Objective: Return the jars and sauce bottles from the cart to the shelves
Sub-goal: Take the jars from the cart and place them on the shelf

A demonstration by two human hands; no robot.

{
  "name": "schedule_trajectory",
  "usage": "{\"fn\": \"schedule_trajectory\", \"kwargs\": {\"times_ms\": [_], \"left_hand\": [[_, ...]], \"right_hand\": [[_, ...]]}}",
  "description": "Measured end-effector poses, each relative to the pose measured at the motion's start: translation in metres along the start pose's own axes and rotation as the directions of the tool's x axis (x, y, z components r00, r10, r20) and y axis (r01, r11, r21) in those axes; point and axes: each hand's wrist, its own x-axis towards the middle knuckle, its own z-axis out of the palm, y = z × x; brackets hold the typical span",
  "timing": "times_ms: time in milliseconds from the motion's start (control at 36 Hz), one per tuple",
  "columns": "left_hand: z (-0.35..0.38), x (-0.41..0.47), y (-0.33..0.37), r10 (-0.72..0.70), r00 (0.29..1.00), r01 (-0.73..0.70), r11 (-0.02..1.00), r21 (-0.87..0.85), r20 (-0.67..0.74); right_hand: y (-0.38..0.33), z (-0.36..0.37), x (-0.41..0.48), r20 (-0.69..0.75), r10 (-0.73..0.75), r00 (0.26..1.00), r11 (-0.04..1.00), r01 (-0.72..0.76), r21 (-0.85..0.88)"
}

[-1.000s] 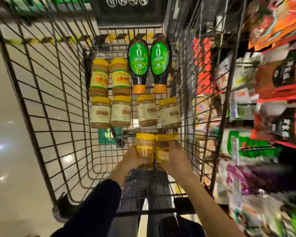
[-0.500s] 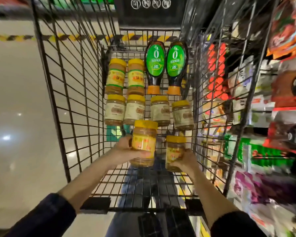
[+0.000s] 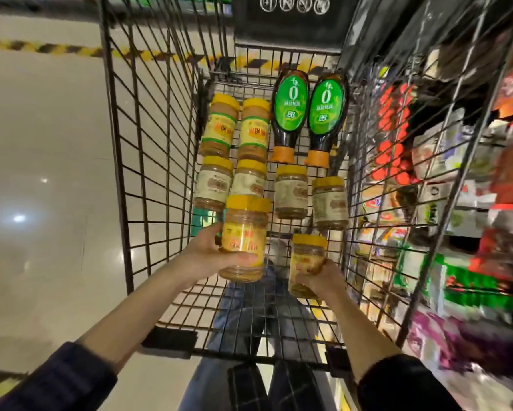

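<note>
My left hand grips a yellow-lidded jar, lifted above the floor of the black wire cart. Lower and nearer the cart's right wall, my right hand holds a second yellow-lidded jar. Several more jars lie on the cart floor: two with yellow-green labels at the far left, and a row with pale labels in the middle. Two dark sauce bottles with green labels and orange caps lie at the far end.
Store shelves packed with colourful packets stand close along the cart's right side. A glossy pale floor with a yellow-black striped line lies to the left. My legs show under the cart's near end.
Both hands have lifted their jars off the cart floor. The left jar has risen higher and apart from the right one; the view has shifted slightly.
</note>
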Motion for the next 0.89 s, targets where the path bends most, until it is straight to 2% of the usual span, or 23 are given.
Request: {"fn": "schedule_trajectory", "kwargs": {"times_ms": [167, 306, 445, 611, 806, 889], "left_hand": [[0.006, -0.016, 0.008, 0.005, 1.000, -0.005, 1.000, -0.007, -0.003], [0.009, -0.041, 0.021, 0.028, 0.999, -0.030, 0.999, -0.042, -0.026], [0.018, -0.069, 0.045, 0.109, 0.988, -0.111, 0.994, -0.014, -0.111], [0.024, -0.115, 0.085, 0.235, 0.951, -0.233, 0.972, 0.034, -0.200], [0.039, -0.178, 0.142, 0.503, 0.855, -0.487, 0.862, 0.139, -0.128], [0.050, -0.201, 0.166, 0.595, 0.801, -0.578, 0.798, 0.171, -0.069]], "right_hand": [[-0.018, -0.022, -0.022, 0.038, -0.053, 0.998, 0.998, 0.051, 0.046], [-0.032, -0.045, -0.061, 0.014, -0.187, 0.982, 0.947, 0.177, 0.269], [-0.042, -0.080, -0.115, -0.004, -0.347, 0.938, 0.860, 0.320, 0.398], [-0.049, -0.128, -0.190, -0.165, -0.436, 0.885, 0.747, 0.458, 0.482], [-0.030, -0.171, -0.266, -0.373, -0.475, 0.797, 0.586, 0.602, 0.542], [-0.013, -0.183, -0.298, -0.453, -0.461, 0.763, 0.477, 0.643, 0.599]]}}
